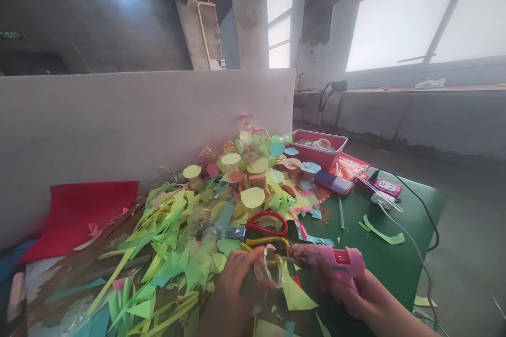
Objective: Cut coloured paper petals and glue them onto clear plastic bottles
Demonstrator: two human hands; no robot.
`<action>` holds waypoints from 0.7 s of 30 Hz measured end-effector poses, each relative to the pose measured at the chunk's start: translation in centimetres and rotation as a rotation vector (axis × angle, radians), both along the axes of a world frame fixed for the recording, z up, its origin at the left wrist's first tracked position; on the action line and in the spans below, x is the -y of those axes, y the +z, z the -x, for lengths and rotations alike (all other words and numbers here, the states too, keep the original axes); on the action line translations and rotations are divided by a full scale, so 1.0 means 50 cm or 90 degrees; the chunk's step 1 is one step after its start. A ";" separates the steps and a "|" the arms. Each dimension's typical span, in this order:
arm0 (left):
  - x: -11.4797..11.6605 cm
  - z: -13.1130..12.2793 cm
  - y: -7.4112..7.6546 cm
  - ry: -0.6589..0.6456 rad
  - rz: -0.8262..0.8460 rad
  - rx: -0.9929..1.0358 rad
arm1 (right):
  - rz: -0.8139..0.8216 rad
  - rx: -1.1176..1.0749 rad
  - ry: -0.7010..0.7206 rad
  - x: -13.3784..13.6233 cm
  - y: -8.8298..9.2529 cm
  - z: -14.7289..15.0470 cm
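In my right hand [351,295] is a pink glue gun [332,263], its fingers wrapped round the handle and a red light lit on its side. The nozzle points left, at the rim of a small clear plastic cup [269,268]. My left hand [237,274] grips that cup from the left side. I cannot tell whether the nozzle touches it. Just beyond lie scissors [272,221] with red and yellow handles. A pile of clear cups capped with coloured paper discs [253,197] rises behind them.
Green and yellow paper scraps [158,242] cover the left of the table. Red paper [87,210] lies far left. A pink basket [322,150], a phone [334,181] and a power socket [387,187] with cords stand on the right. A white partition [138,126] closes off the back.
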State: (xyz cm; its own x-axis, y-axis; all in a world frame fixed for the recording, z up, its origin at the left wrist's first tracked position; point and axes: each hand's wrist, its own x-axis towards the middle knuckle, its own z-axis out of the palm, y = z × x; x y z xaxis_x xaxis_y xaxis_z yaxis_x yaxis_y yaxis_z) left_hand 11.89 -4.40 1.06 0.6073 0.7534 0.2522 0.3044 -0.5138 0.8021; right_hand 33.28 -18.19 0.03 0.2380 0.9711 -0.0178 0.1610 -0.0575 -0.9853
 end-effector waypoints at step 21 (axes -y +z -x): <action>-0.003 0.004 -0.007 -0.079 -0.008 -0.010 | 0.088 0.036 -0.020 0.003 -0.013 0.001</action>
State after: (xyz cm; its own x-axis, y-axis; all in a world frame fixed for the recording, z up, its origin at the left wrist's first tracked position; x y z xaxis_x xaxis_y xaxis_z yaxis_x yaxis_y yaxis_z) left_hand 11.68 -4.27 0.72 0.6995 0.6695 0.2500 0.2511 -0.5577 0.7912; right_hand 33.23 -18.37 -0.63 0.2720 0.9526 -0.1366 0.2116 -0.1976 -0.9572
